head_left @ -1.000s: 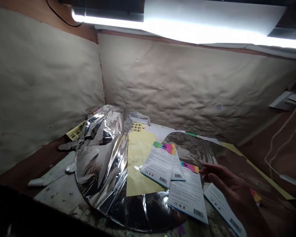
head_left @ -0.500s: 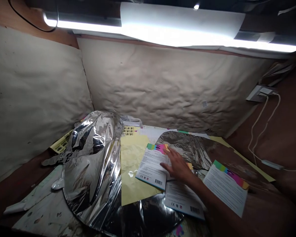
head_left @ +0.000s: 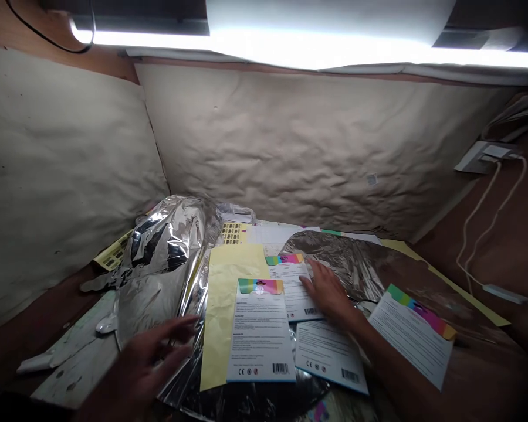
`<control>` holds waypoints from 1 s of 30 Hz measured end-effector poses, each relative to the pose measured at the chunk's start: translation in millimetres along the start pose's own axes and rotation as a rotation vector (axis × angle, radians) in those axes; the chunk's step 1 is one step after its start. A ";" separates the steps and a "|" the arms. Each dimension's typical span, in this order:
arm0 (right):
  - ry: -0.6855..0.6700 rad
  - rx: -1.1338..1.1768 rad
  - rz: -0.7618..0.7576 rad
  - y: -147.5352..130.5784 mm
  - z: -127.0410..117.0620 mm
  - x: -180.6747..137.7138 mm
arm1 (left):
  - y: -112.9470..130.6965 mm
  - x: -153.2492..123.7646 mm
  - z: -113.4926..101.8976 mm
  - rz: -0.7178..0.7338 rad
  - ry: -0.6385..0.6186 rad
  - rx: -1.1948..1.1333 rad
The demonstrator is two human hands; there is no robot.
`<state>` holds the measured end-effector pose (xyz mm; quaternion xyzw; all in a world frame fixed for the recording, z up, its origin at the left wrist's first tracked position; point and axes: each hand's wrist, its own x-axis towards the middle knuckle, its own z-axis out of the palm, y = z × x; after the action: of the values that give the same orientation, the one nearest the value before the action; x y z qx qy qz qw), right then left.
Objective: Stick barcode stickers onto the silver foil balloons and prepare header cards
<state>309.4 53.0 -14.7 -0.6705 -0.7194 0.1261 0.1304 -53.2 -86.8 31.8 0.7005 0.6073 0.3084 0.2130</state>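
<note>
Left hand: bare left hand point(head_left: 152, 366), thumb and fingers parted, nothing visible in its grip; silver film and yellow sheet separate its fingertips from the nearest packet.
Front packet: flat white printed packet with a rainbow-coloured top point(head_left: 261, 331), lying nearly straight over the crinkled yellow paper sheet point(head_left: 220, 293).
Right hand: bare right hand point(head_left: 330, 290), fingers spread at the right edge of a similar packet point(head_left: 286, 287) just behind; I cannot tell if it pinches.
Either side of the right forearm: two more packets, one left point(head_left: 328, 351), one slanting right point(head_left: 416, 334).
Worktop: pale stained tabletop point(head_left: 64, 384), largely covered by shiny silver plastic film point(head_left: 154, 287).
Room: wrinkled cream-covered wall point(head_left: 264, 135) behind, bright white tube light point(head_left: 154, 39) above.
Half a second ago: left hand out of view; front packet lies straighter and nearer now.
</note>
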 end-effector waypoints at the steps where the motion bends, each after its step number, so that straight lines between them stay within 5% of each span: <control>1: -0.005 0.007 0.048 11.2 -7.7 7.0 | 4.2 13.2 13.2 0.122 -0.157 0.030; 4: -0.078 0.064 0.084 47.5 -31.1 9.1 | 24.8 50.4 59.7 0.383 -0.404 0.235; 8: -0.176 0.182 0.060 82.1 -45.8 -11.0 | 43.4 76.7 105.4 0.453 -0.545 0.422; 16: -0.149 0.327 0.058 127.8 -73.2 4.4 | 31.7 71.7 108.3 0.494 -0.649 0.455; 21: 0.030 0.209 -0.005 83.6 -50.8 7.4 | 19.3 58.2 103.7 0.531 -0.627 0.473; 26: -0.041 0.155 -0.225 15.6 -2.4 -18.6 | 6.4 53.7 109.4 0.656 -0.538 0.542; 30: -0.117 0.121 -0.242 43.9 -33.2 -2.9 | -6.6 56.0 114.4 0.859 -0.332 0.603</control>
<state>362.4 53.3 0.7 -0.5611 -0.7925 0.1917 0.1427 25.1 -21.9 -45.2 0.9546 0.2865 0.0654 -0.0492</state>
